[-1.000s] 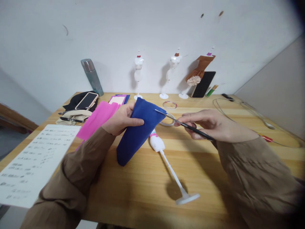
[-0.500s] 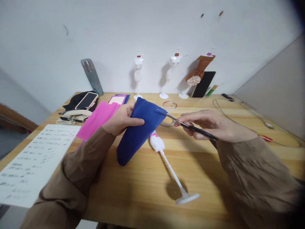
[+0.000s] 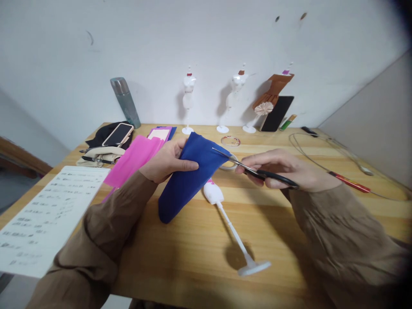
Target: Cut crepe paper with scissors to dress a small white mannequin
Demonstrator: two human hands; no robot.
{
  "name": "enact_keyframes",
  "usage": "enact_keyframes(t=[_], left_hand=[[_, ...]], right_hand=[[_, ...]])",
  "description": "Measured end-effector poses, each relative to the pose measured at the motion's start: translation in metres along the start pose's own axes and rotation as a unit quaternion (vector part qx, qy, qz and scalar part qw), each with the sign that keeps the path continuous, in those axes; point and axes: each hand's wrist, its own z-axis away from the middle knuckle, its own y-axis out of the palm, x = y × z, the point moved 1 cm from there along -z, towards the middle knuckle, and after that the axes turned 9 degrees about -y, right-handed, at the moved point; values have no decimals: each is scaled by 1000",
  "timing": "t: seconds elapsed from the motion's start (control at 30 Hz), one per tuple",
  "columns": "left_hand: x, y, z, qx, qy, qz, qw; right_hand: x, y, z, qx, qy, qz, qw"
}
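My left hand pinches a piece of dark blue fabric near its upper left edge, thumb on top. Black-handled scissors are in my right hand, fingers closed about the handles. Their blades point left and lie at the fabric's upper right part. Below the fabric, a small white mannequin lies on the table, its stand toward me; the cloth covers its upper end. A roll of tape sits behind the fabric, partly covered.
Pink fabric, a phone and a written sheet are on the left. Along the wall stand a flask, white mannequins and one in a brown dress. A cable and a red stick-like object lie right.
The scissors and the blue fabric's upper part have shifted slightly right, and the handles look more parted. My right forearm has drawn slightly left, uncovering more of the red object.
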Motion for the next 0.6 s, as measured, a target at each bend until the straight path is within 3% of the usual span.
enact_keyframes(t=[0.4,0.6], left_hand=[[0,1,1,0,-9,12,1000],[2,-1,0,3,-7,14,1000]], right_hand=[[-2,1,2,-13,6,-27,1000],[2,3,0,-39,23,9,999]])
